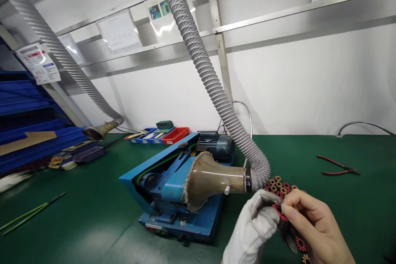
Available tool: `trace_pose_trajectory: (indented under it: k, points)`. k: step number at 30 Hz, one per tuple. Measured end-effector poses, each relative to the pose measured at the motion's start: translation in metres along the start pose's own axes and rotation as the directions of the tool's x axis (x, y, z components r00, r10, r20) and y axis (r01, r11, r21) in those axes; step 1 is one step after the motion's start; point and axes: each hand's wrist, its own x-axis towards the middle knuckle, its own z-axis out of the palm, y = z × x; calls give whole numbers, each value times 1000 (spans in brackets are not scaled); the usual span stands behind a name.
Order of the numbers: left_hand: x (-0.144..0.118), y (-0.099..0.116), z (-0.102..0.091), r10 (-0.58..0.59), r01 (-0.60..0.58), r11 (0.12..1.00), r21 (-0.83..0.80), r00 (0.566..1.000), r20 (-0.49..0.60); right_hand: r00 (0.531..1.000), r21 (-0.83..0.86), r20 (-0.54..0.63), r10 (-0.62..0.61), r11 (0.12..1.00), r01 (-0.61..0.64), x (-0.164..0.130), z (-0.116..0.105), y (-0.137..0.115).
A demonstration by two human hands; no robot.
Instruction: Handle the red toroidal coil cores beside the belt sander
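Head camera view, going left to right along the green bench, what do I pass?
Green rods → blue and red trays → blue machine with its brown suction funnel → white-gloved left hand → bare right hand, both on the small coil rings → red-handled pliers.

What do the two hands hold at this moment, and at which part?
Both hands, the gloved left hand and the bare right hand, grip one small red-wound coil at its rim.

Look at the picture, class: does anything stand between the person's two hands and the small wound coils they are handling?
Nothing visible does. The gloved left hand and the bare right hand already pinch one coil between their fingers. The pile of coils lies just behind, beside the grey hose.
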Motion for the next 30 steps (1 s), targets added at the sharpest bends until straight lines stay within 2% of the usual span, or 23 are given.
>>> trace_pose_trajectory:
  k: [4, 8, 11, 15, 18, 21, 24, 26, 30]
  points:
    - [5, -8, -4, 22, -23, 999, 37, 1000, 17, 999, -20, -42, -3, 1000, 2, 0, 1, 0]
    - [1, -7, 1, -12, 13, 998, -59, 1000, 19, 996, 1, -73, -50, 999, 50, 2, -4, 3]
    - [-4, 3, 6, -19, 18, 996, -84, 1000, -3, 991, -104, -73, -116, 989, 108, 3, -10, 4]
    - [-8, 16, 12, -24, 26, 998, -59, 999, 38, 968, -259, -73, -240, 942, 214, 2, -11, 0]
    - [-8, 20, 16, 10, -11, 996, -90, 1000, -7, 955, -353, -77, -288, 903, 244, 0, -11, -6]
    - [-7, 18, 17, 97, -101, 990, -103, 994, -47, 970, -481, 24, -240, 848, 221, 1, -16, -9]
    - [-7, 13, 12, 109, -110, 990, -88, 994, -15, 977, -577, 161, -142, 789, 209, 4, -25, -8]
    - [-7, 11, 8, 63, -62, 995, -73, 998, 5, 980, -539, 157, -122, 821, 188, 4, -30, -5]
    - [-5, 13, 8, -16, 15, 998, -60, 1000, -4, 994, -328, -30, -104, 940, 88, -2, -32, 2]
